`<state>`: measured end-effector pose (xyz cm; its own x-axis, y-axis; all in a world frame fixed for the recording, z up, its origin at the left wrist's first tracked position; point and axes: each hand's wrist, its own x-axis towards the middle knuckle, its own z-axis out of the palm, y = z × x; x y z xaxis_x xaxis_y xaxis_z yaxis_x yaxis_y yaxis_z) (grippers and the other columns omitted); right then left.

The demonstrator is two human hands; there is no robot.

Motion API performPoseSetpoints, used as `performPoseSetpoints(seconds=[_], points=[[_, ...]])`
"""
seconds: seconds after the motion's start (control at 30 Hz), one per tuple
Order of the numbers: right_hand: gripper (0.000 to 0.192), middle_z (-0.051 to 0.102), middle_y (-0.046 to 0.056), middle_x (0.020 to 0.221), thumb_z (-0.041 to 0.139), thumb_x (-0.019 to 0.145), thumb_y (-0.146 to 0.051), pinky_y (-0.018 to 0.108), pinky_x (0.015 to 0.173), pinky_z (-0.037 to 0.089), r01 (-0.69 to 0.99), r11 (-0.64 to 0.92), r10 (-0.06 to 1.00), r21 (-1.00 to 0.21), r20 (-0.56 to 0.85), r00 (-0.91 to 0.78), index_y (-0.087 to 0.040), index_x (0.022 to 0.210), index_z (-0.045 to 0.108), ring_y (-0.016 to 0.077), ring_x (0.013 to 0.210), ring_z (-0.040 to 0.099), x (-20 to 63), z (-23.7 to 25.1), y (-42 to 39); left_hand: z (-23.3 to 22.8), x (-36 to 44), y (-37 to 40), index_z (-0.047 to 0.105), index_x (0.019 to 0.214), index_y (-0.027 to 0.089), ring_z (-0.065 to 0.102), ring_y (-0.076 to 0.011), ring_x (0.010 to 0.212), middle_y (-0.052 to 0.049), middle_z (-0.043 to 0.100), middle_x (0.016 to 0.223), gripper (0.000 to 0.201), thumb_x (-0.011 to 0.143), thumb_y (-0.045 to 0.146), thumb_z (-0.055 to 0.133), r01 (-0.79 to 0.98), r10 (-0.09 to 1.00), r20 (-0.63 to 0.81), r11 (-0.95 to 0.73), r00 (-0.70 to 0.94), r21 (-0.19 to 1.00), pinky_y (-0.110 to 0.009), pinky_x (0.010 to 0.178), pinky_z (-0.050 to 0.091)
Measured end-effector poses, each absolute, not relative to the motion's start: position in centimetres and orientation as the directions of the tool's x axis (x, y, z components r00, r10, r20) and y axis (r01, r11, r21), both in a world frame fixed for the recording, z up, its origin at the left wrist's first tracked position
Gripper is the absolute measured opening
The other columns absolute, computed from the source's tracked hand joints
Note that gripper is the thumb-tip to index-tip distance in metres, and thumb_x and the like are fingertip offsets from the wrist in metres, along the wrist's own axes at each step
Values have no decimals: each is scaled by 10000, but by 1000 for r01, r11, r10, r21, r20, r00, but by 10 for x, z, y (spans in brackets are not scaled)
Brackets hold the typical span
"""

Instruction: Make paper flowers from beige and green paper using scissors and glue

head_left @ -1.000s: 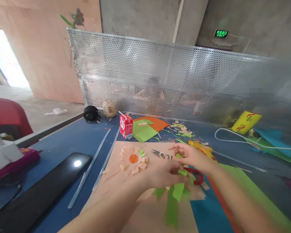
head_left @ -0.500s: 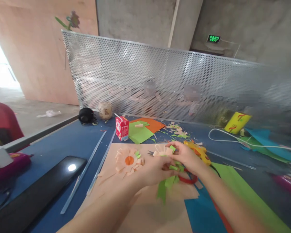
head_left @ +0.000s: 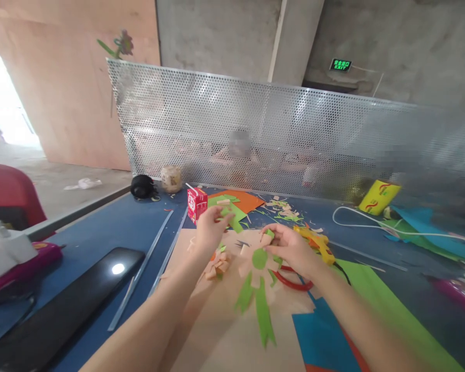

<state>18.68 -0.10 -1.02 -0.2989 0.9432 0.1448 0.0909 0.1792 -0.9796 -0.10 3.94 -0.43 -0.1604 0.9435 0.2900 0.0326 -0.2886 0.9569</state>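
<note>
A pale peach paper flower with a green round centre (head_left: 259, 259) is held at its upper right petals by my right hand (head_left: 292, 247), whose thumb and fingers are closed on it. Two green paper strips (head_left: 262, 315) with notched ends hang from its lower edge. To the left, my left hand (head_left: 212, 227) is raised with its fingertips pinched, and a narrow green paper strip (head_left: 236, 225) shows at them. Below that wrist lies another paper flower (head_left: 217, 263), partly hidden by my forearm. Red-handled scissors (head_left: 292, 279) rest beside the held flower, partly covered.
Peach paper (head_left: 232, 330) lies under the work, with blue paper (head_left: 323, 336) and green paper (head_left: 387, 305) at right. A yellow glue gun (head_left: 318, 244), red drink carton (head_left: 197, 203), black phone (head_left: 67, 305) and paper scraps (head_left: 282, 208) surround it. A perforated metal screen (head_left: 217, 113) stands behind.
My left hand has left the flower and moved up and left towards the carton. The held flower now faces me, its green centre and hanging strips uncovered. My right hand stays near its place.
</note>
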Motion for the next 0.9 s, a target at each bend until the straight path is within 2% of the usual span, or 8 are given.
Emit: performPoseSetpoints(seconds=[0.07, 0.2, 0.47, 0.73, 0.9], points=[[287, 578, 2, 851, 624, 631, -193, 255, 701, 469, 95, 177, 948, -980, 144, -283, -199, 888, 497, 130, 791, 572, 185, -8, -3, -11, 6, 39, 561, 735, 135, 544, -120, 470, 27, 551, 515, 347, 499, 319, 735, 11, 983, 185, -185, -13, 983, -210, 410, 426], [295, 586, 7, 856, 617, 636, -218, 260, 642, 477, 123, 171, 957, -978, 135, -256, -207, 895, 476, 152, 776, 592, 185, -8, -1, -14, 18, 29, 566, 695, 131, 524, -87, 449, 20, 579, 518, 303, 517, 312, 731, -87, 974, 138, -124, 178, 988, -187, 432, 407], [237, 599, 11, 797, 637, 646, -268, 298, 719, 479, 200, 201, 965, -959, 159, -210, -187, 810, 487, 158, 774, 593, 188, -12, 2, -7, 20, 20, 576, 680, 127, 490, -61, 436, 15, 568, 522, 340, 494, 357, 744, -185, 971, 15, 30, 239, 982, -184, 460, 412], [289, 629, 7, 794, 644, 642, -290, 304, 679, 489, 171, 163, 965, -972, 121, -233, -202, 840, 452, 169, 754, 616, 189, -14, 3, -1, 19, 17, 580, 646, 127, 522, -75, 476, 4, 576, 550, 333, 512, 392, 730, -145, 965, 33, 6, 262, 989, -191, 476, 426], [313, 645, 27, 834, 640, 651, -280, 321, 692, 489, 177, 150, 969, -973, 109, -223, -209, 884, 443, 189, 787, 624, 190, -15, 4, -1, 19, 18, 615, 711, 124, 524, -65, 484, 2, 588, 571, 328, 530, 374, 726, -140, 968, 15, 21, 252, 990, -182, 484, 430]])
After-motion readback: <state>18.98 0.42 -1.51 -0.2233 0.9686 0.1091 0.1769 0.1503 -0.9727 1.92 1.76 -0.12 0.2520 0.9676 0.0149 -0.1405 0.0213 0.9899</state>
